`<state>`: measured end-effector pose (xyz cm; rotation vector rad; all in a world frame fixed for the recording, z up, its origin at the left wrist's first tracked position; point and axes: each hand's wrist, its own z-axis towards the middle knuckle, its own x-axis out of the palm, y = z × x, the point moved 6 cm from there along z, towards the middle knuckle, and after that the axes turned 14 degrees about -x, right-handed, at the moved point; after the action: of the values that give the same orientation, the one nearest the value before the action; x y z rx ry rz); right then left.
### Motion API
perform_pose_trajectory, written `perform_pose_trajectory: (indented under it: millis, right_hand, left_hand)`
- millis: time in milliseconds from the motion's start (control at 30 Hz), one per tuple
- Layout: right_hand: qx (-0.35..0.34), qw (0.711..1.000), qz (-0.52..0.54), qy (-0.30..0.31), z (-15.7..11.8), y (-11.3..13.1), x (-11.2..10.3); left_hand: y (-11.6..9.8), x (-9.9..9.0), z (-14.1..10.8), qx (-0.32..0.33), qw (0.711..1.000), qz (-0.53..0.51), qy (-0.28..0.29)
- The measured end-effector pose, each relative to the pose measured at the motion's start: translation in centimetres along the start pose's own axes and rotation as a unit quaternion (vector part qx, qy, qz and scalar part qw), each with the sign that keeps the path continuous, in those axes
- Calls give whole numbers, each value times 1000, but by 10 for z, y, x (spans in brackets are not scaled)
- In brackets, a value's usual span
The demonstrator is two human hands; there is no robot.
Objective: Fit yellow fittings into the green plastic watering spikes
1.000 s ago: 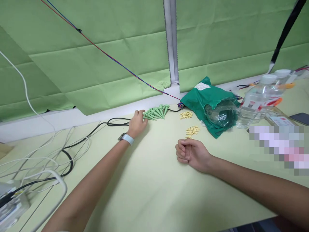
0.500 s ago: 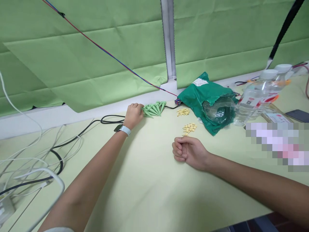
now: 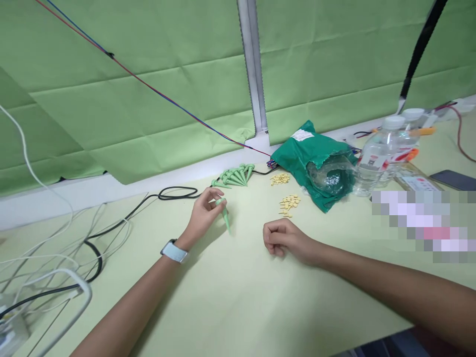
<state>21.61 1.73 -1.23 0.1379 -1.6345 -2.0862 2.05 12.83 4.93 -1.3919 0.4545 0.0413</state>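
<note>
Green spike (image 3: 226, 218) in the left hand (image 3: 206, 208), more spikes beyond the fingertips

Head view. Left thumb and fingers were clamped on the spike near its thicker upper end. The shaft slanted down and out from the fingertips, towards the wearer; could not tell whether its point met the table (image 3: 238, 302). Just beyond those fingers lay a heap of like green spikes (image 3: 238, 174), one at the heap's near-left edge.

Right hand (image 3: 283, 238) rested well to the right of the left fingers, its fingers folded together in a loose fist. Could not see whether it enclosed anything. Just beyond its knuckles: a yellow pile (image 3: 290, 202) of small pieces; farther out, a second yellow pile (image 3: 280, 179). Green bag (image 3: 293, 153) lay beyond and right of those fingers.

Handling, by judgement: light, stiff, probably moulded plastic, somewhat slick along the taper. Best hold was the broad end; the narrow point looked likeliest to snap or slide.
</note>
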Motion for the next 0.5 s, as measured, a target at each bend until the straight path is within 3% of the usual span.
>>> perform_pose_trajectory:
  millis: [167,267,333,400,500]
  right_hand:
    - [-24,992,-120,-19,5,6,-11]
    - [-32,964,-263,-17,17,16,-27]
    - [-61,925,-375,-11,28,29,-42]
    - [-104,868,-485,-27,40,44,-62]
    - [-79,793,-602,-55,58,51,-98]
  left_hand:
    - [19,3,-25,-75,995,17,56]
    - [29,0,-29,-102,991,4,83]
    - [37,-4,-27,-116,988,-35,91]
    - [44,-5,-25,-135,982,-85,100]
    - [50,-5,-22,-153,972,-141,106]
